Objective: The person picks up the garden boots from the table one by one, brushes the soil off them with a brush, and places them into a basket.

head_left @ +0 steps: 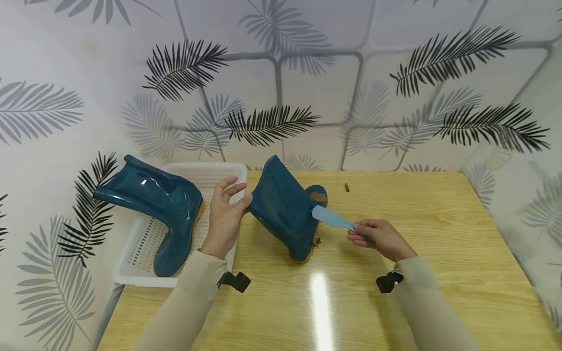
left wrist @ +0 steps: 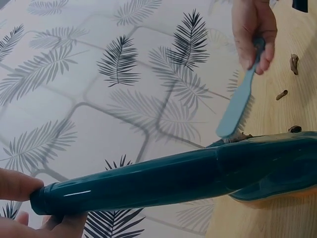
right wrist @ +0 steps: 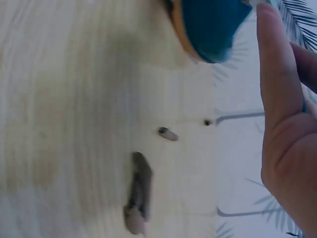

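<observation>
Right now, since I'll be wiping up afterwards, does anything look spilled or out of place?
Yes: brown bits lie on the table near the boot under the brush, probably loosened dirt. The other boot also looks askew: it lies only partly in the basket, its shaft sticking out past the left rim.

The right wrist view blurs a brown scrap (right wrist: 141, 181) and cuts off the boot (right wrist: 209, 29) at the top edge.
</observation>
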`<act>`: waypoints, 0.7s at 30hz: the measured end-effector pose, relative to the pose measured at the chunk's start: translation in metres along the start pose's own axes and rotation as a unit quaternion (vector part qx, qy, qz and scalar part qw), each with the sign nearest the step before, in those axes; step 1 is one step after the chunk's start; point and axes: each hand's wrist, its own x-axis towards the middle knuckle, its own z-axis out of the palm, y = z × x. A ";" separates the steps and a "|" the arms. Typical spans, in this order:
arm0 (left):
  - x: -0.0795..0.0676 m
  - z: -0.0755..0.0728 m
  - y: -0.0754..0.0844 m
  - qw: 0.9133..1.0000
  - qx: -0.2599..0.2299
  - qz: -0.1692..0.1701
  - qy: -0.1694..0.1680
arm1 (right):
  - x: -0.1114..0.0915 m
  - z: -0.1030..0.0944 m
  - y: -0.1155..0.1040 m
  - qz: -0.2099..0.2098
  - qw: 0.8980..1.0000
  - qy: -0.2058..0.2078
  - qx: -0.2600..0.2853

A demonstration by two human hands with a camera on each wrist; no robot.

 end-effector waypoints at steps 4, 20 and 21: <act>-0.001 -0.001 0.001 1.000 0.000 0.001 0.001 | -0.006 -0.005 -0.013 -0.010 1.000 -0.015 0.023; -0.003 0.001 0.002 1.000 0.015 0.000 -0.001 | -0.002 -0.004 -0.002 0.004 1.000 0.010 -0.020; -0.003 0.000 0.002 1.000 0.015 0.001 -0.001 | -0.004 -0.007 -0.004 0.002 1.000 0.004 -0.017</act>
